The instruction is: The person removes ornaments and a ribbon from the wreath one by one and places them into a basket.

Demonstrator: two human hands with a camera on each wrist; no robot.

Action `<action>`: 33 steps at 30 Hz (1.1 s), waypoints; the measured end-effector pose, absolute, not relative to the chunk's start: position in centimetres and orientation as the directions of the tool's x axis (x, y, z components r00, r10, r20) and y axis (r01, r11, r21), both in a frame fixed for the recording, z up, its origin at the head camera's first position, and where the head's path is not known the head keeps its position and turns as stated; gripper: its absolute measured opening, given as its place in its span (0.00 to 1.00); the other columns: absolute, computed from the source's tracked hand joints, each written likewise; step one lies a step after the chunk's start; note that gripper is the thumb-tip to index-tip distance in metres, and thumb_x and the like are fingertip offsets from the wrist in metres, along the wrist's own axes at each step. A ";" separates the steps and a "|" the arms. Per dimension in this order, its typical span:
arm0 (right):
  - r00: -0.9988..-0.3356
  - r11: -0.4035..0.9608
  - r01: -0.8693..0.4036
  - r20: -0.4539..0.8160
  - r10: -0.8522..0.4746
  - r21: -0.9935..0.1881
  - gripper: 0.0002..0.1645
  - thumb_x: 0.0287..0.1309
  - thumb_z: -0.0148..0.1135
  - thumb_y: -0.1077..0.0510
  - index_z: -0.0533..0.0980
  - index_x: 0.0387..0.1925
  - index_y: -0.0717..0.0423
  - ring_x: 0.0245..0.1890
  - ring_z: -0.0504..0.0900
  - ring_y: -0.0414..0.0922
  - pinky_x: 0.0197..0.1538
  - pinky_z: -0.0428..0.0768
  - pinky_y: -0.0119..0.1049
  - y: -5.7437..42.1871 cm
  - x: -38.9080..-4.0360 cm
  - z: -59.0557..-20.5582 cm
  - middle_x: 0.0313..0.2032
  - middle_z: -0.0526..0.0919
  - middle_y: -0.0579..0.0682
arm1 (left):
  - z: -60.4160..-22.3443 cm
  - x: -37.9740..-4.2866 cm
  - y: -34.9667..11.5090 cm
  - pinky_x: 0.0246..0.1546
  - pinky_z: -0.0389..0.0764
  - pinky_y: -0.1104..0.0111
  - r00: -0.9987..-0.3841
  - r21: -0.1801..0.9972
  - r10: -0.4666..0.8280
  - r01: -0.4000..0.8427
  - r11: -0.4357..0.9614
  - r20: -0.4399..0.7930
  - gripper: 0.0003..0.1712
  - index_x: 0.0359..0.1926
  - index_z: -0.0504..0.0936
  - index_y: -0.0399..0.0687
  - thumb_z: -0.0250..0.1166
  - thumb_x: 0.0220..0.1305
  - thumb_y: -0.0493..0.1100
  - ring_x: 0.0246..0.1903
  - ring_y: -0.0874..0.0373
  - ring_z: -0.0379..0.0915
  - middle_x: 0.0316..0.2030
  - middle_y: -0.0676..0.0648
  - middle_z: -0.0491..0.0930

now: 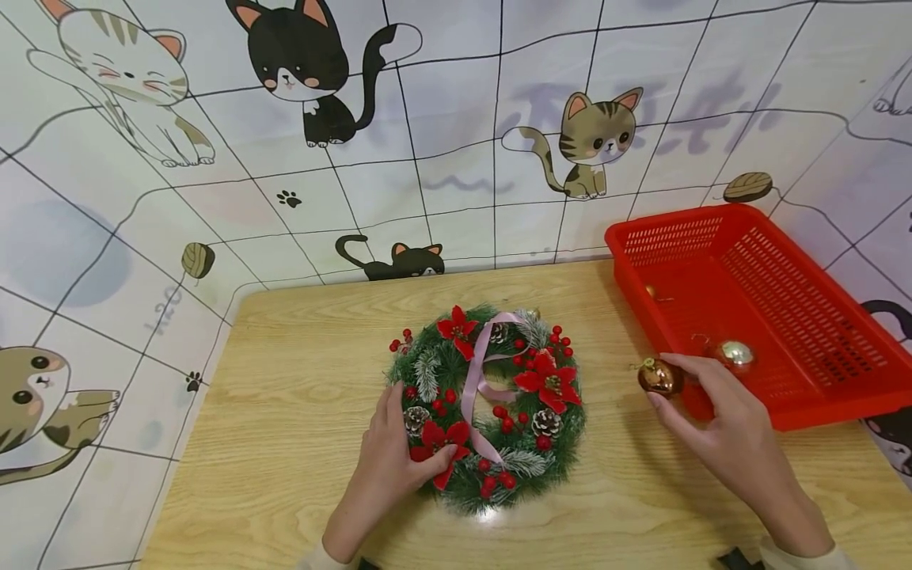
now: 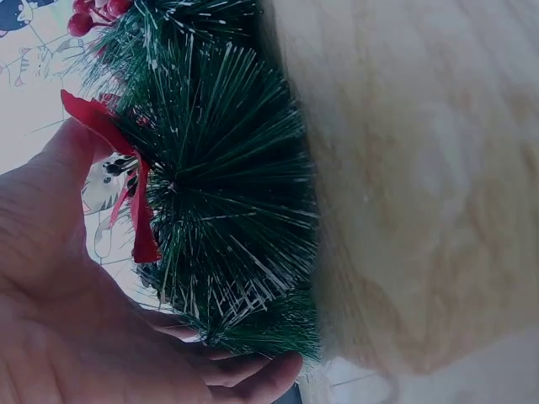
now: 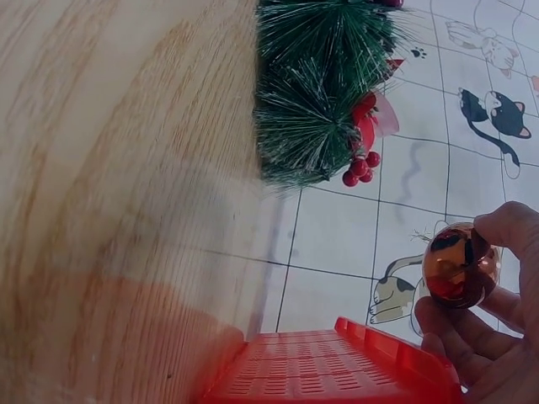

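A green Christmas wreath (image 1: 563, 459) lies on the table, trimmed with red poinsettias, berries, pinecones and a pink ribbon (image 1: 476, 380). My left hand (image 1: 388, 451) grips its left edge, the thumb over a red poinsettia (image 2: 143, 202) and the fingers along the outer side. Between thumb and fingers, my right hand (image 1: 734, 427) pinches a shiny copper-coloured bauble (image 1: 657, 378) with a small gold cap. The bauble is held up to the right of the wreath, by the near left corner of the red basket. In the right wrist view the bauble (image 3: 459, 265) shows clear of the table.
A red plastic basket (image 1: 848, 416) stands at the right with a silvery bauble (image 1: 735, 355) and a small gold piece (image 1: 651, 291) inside. A cat-patterned cloth (image 1: 456, 158) hangs behind the wooden table (image 1: 299, 380).
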State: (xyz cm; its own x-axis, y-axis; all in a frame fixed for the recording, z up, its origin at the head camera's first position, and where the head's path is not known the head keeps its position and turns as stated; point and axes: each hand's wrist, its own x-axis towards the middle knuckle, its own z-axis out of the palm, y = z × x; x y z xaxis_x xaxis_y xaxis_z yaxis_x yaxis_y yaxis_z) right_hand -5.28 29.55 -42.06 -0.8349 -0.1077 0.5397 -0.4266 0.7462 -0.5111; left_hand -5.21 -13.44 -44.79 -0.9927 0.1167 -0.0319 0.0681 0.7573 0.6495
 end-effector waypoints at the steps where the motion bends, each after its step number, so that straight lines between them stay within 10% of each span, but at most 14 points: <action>1: -0.835 0.747 -0.426 0.539 -0.107 -0.511 0.43 0.44 0.86 0.70 0.81 0.66 0.61 0.54 0.76 0.28 0.60 0.67 0.13 29.6 -5.3 -42.1 0.57 0.86 0.55 | -44.8 -5.2 -13.5 0.66 0.62 0.24 -0.992 0.653 0.123 0.070 0.754 -0.035 0.69 0.84 0.52 0.30 0.82 0.60 0.62 0.76 0.23 0.55 0.81 0.26 0.53; 33: -0.844 0.771 -0.371 0.534 -0.048 -0.518 0.42 0.48 0.84 0.68 0.80 0.67 0.61 0.50 0.77 0.28 0.55 0.69 0.12 30.2 -4.8 -41.8 0.54 0.87 0.56 | -44.9 -6.9 -15.7 0.68 0.45 0.19 -0.945 0.716 0.287 0.092 0.692 -0.156 0.70 0.88 0.46 0.43 0.78 0.63 0.67 0.83 0.31 0.42 0.86 0.32 0.42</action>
State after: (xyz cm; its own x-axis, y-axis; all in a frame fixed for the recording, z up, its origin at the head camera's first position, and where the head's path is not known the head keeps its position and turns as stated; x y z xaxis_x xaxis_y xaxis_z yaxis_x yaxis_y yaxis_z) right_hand -4.84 30.23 -41.75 -0.8444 -0.0483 0.5335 -0.3713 0.7707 -0.5179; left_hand -6.87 -15.68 -44.90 -0.9452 0.2871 -0.1557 0.0921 0.6916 0.7164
